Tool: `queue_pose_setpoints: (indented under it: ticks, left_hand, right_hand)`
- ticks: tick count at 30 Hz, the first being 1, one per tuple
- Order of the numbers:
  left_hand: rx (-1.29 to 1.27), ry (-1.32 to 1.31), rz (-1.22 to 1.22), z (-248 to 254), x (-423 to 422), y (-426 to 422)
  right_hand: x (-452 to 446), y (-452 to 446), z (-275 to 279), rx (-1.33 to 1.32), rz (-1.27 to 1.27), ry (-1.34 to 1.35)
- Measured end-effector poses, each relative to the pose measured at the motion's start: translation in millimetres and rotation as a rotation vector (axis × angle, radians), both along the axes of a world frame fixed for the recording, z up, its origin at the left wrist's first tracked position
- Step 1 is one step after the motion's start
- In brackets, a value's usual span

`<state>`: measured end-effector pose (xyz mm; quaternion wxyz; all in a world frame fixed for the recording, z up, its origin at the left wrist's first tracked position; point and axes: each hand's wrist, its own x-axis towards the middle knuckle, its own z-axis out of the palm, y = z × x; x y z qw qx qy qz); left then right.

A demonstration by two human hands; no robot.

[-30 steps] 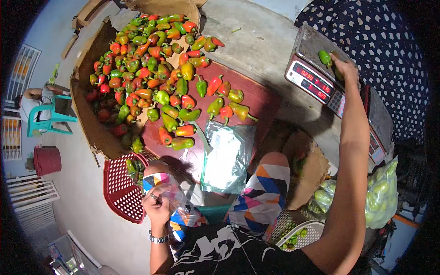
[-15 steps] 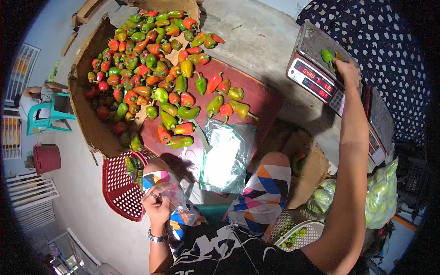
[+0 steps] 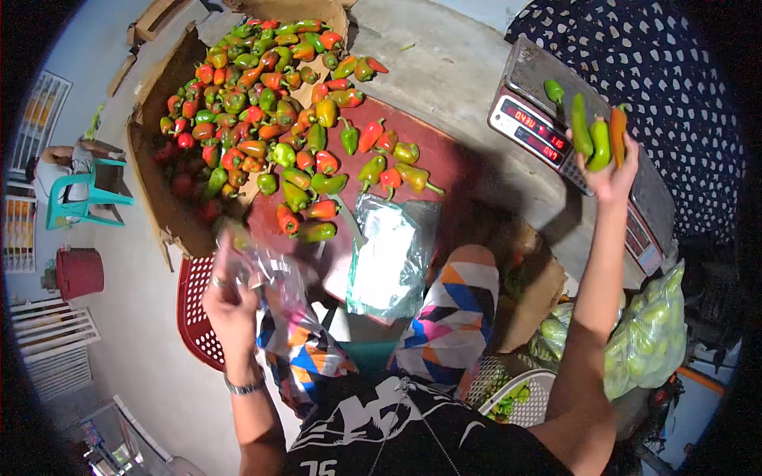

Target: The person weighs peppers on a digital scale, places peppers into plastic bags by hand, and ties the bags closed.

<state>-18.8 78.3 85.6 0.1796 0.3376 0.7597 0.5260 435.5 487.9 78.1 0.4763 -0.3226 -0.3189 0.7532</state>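
At the right, my right hand (image 3: 609, 178) is closed around two long green peppers (image 3: 599, 143) and an orange pepper (image 3: 617, 136), held up by the front of a digital scale (image 3: 520, 67) with lit red digits. One green pepper (image 3: 554, 90) lies on the scale's metal plate. My left hand (image 3: 228, 313), blurred, pinches a clear plastic bag (image 3: 278, 274) over my left knee. Between my knees and the red board (image 3: 468, 170) lies a stack of flat clear bags (image 3: 389, 258). Red, green and orange peppers (image 3: 266, 111) pile up in and before a tipped cardboard box (image 3: 151, 198).
A second scale (image 3: 647, 206) stands beside the first. Filled bags of green produce (image 3: 651, 341) sit at the lower right, near a light basket (image 3: 536, 401). A red perforated basket (image 3: 198, 317) is at my left. Farther left, a person sits by a teal chair (image 3: 71, 186).
My right hand has lifted peppers off the scale plate and turned palm up toward me. My left hand has moved up and left with the plastic bag. The scale's digits have changed.
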Motion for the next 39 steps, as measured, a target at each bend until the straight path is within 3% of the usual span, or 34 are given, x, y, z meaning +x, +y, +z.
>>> queue_pose_setpoints:
  ticks: [3,4,5,7,8,9,12,14,15,18,19,22,26,30,35,39]
  left_hand:
    - [0.124,0.027,-0.155,44.7,-2.3,24.5]
    - [0.126,0.038,-0.201,54.0,3.5,30.4]
    - [0.156,0.193,-0.288,52.3,8.4,39.0]
    - [0.088,0.559,-0.494,48.5,14.9,52.5]
    - [0.035,0.546,-0.544,53.7,30.9,68.2]
    - [0.11,0.734,-0.65,41.9,35.3,84.5]
    - [-0.077,0.642,-0.827,23.3,49.5,77.1]
    - [-0.139,0.587,-0.83,17.8,55.3,65.7]
    - [-0.167,0.559,-0.825,14.6,56.7,61.2]
    - [-0.092,0.482,-0.778,-2.9,43.4,48.3]
    - [-0.132,0.394,-0.766,-1.9,39.7,43.7]
    - [-0.096,0.398,-0.747,-4.2,32.5,38.0]
    - [-0.063,0.416,-0.753,-3.3,44.4,39.2]
    - [-0.151,0.367,-0.79,-3.7,59.1,34.0]
    - [-0.177,0.491,-0.748,-4.4,58.7,24.2]
    - [-0.151,0.398,-0.705,-2.6,65.9,23.5]
  right_hand:
    - [-25.9,-76.5,-17.4,0.059,0.271,0.305]
    - [-36.0,-105.5,-28.3,0.01,0.195,0.314]
    - [-56.8,-136.5,-42.2,0.142,0.009,0.175]
    - [-72.6,-188.6,-62.2,0.112,0.079,0.252]
    - [-80.6,-216.7,-63.7,0.074,0.073,0.222]
    - [-101.3,-236.4,-52.8,0.081,0.167,0.31]
    - [-151.1,-287.0,-40.6,0.036,0.407,0.681]
    - [-166.4,-315.7,-46.2,-0.127,0.425,0.713]
    - [-177.5,-315.5,-42.8,-0.135,0.603,0.795]
    - [-193.9,-325.6,-44.2,-0.164,0.433,0.272]
    - [-196.7,-323.6,-32.5,-0.188,0.461,0.293]
    - [-196.3,-320.1,-39.6,-0.135,0.56,-0.021]
    - [-203.6,-329.8,-45.3,0.198,0.609,-0.472]
    - [-200.5,-326.7,-50.0,-0.147,0.681,-0.297]
    - [-188.7,-325.6,-74.5,-0.264,0.674,0.048]
    - [-199.2,-344.9,-48.3,-0.296,0.371,0.406]
